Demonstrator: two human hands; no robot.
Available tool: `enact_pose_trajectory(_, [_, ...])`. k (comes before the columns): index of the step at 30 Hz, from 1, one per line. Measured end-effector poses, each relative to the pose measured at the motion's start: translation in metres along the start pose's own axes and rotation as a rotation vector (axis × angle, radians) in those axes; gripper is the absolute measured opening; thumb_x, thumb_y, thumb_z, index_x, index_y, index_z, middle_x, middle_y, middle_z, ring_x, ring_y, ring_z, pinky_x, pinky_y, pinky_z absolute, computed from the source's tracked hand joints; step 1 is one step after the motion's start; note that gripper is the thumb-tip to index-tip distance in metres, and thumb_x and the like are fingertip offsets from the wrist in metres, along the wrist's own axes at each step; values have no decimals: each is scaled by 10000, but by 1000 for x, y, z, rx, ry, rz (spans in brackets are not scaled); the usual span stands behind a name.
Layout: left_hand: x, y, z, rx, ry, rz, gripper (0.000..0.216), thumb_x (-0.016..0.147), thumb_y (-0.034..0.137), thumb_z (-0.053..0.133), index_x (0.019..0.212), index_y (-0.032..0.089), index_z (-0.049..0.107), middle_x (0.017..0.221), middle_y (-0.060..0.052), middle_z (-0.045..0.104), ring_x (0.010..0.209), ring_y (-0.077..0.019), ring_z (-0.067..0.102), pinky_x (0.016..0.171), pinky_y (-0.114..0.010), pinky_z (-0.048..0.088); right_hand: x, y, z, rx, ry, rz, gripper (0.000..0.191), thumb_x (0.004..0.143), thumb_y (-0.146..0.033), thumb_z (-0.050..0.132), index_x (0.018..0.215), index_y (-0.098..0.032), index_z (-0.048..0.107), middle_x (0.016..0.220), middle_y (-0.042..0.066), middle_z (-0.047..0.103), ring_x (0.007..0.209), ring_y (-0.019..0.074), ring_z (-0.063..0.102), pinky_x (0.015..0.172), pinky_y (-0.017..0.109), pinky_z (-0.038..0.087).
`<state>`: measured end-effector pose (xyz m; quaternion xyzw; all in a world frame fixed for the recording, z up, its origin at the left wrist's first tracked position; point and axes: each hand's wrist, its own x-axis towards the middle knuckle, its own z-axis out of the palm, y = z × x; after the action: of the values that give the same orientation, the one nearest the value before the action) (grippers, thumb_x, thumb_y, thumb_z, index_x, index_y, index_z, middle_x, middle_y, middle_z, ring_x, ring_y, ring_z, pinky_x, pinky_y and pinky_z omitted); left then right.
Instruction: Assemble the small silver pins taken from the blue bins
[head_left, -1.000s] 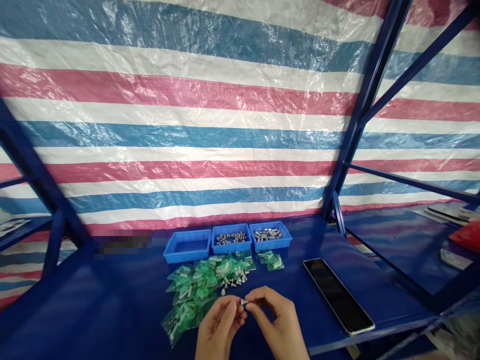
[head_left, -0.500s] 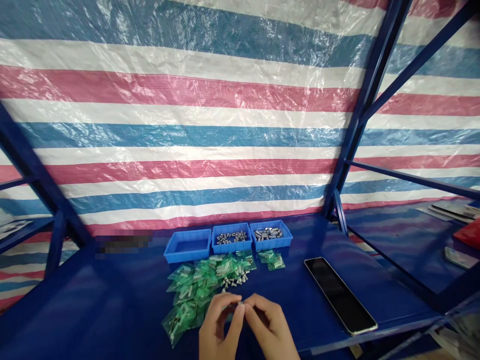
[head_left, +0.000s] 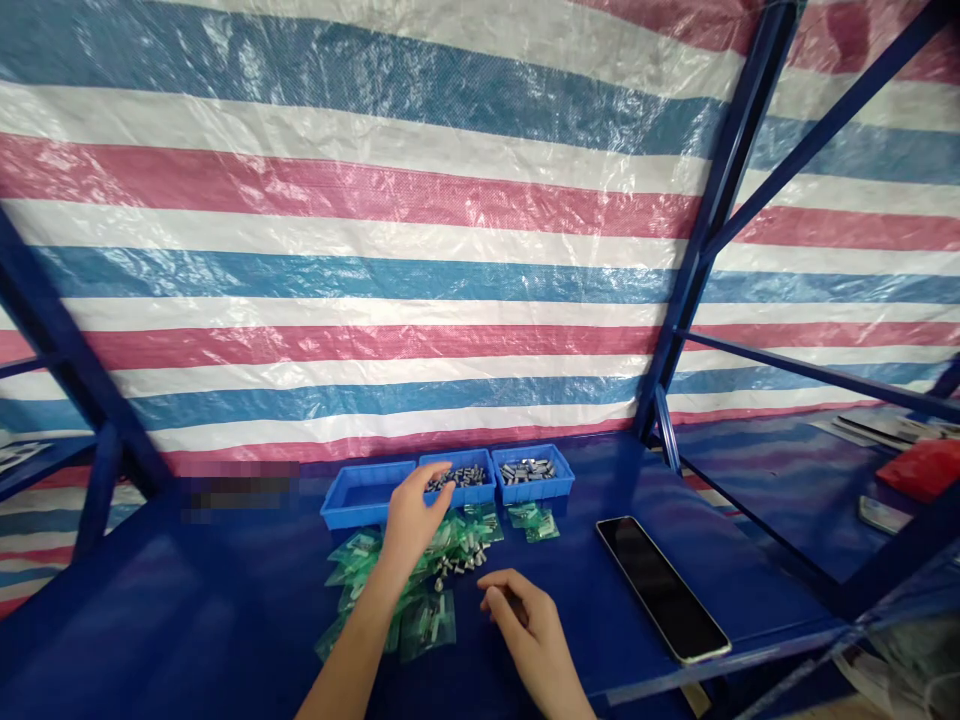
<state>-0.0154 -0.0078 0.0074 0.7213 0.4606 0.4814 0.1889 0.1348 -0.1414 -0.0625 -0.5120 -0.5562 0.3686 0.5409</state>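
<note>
My left hand (head_left: pixel 415 508) reaches over the green bags to the near left corner of the middle blue bin (head_left: pixel 474 494). Its thumb and forefinger are apart and nothing shows between them. Small dark and silvery metal pieces (head_left: pixel 469 476) lie in that bin. My right hand (head_left: pixel 525 612) hovers low over the table with curled fingers, thumb close to forefinger; whether something small is between them is hidden. Just beyond it lie loose silvery metal parts (head_left: pixel 459 566). A green-tinted clear bag (head_left: pixel 429 626) with small parts inside lies between my two arms.
An open blue bin (head_left: pixel 346 519) stands left, and a bin of metal cylinders (head_left: pixel 532 490) right. Piled green bags (head_left: pixel 356 550) lie under my left forearm; a few more bags (head_left: pixel 534 521) lie before the right bin. A phone (head_left: pixel 664 590) rests right, near blue frame posts (head_left: pixel 679 280).
My hands were together at the front, fingertips meeting on something small. The left has moved forward to the middle bin and opened; the right stays near the front. A bag now shows between my arms.
</note>
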Motion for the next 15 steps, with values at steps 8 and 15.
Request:
enact_pose_trajectory(8, [-127, 4, -8, -146, 95, -180, 211, 842, 385, 636, 905, 244, 779, 980, -70, 793, 966, -280, 738, 880, -376, 597, 45, 15, 3, -720, 14, -222, 251, 843, -28, 520, 923, -207, 677, 900, 66, 676, 880, 259, 663, 753, 319, 503])
enact_pose_trajectory(15, [-149, 9, -8, -363, 52, -359, 259, 789, 464, 702, 857, 231, 794, 992, -94, 786, 1016, -303, 722, 912, -365, 588, 43, 17, 14, -770, 24, -236, 265, 821, 28, 500, 805, -206, 622, 860, 48, 646, 829, 231, 641, 727, 303, 488])
